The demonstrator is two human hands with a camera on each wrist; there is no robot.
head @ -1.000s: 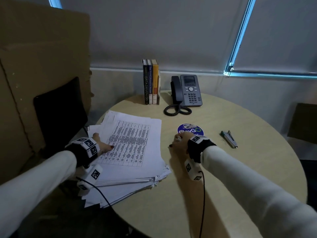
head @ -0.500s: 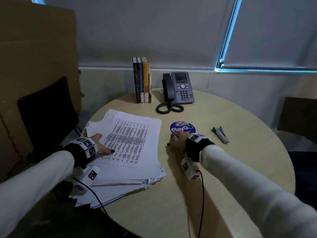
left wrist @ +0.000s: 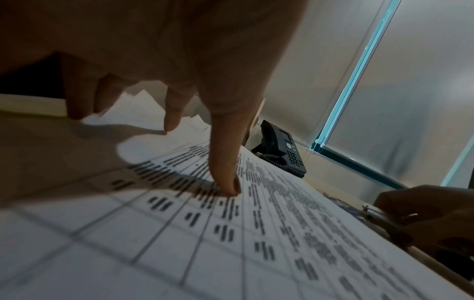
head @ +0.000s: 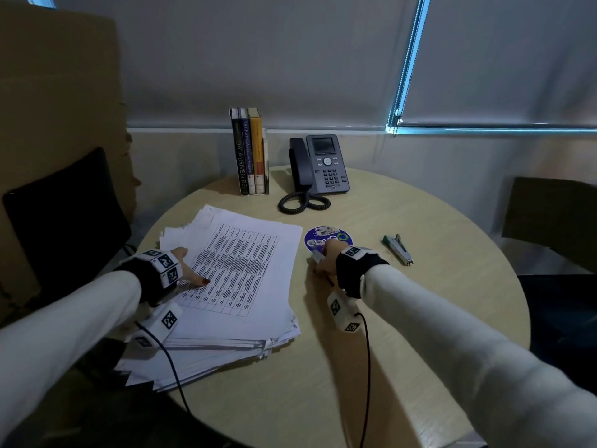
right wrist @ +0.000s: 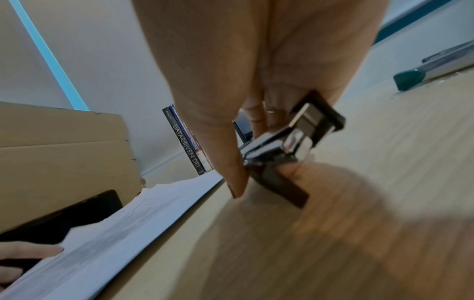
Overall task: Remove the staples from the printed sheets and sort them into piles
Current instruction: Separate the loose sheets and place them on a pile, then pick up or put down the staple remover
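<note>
A thick stack of printed sheets [head: 245, 270] lies on the left of the round table [head: 420, 318], a table-filled page on top. My left hand [head: 185, 266] rests on the stack's left side. In the left wrist view the left hand [left wrist: 205, 154] has its thumb tip pressed on the top sheet [left wrist: 256, 243] and the other fingers straight down on the paper. My right hand [head: 324, 257] sits on the table just right of the stack. It grips a black and metal staple remover [right wrist: 282, 146] between thumb and fingers, low over the wood.
A teal stapler [head: 398, 249] lies to the right of my right hand. A round blue sticker [head: 326, 236] is just beyond that hand. A desk phone [head: 319, 166] and three upright books [head: 249, 150] stand at the back. A black chair [head: 61, 215] is at the left.
Only the head view has drifted a little. Both hands keep their places, the left on the stack and the right holding the staple remover.
</note>
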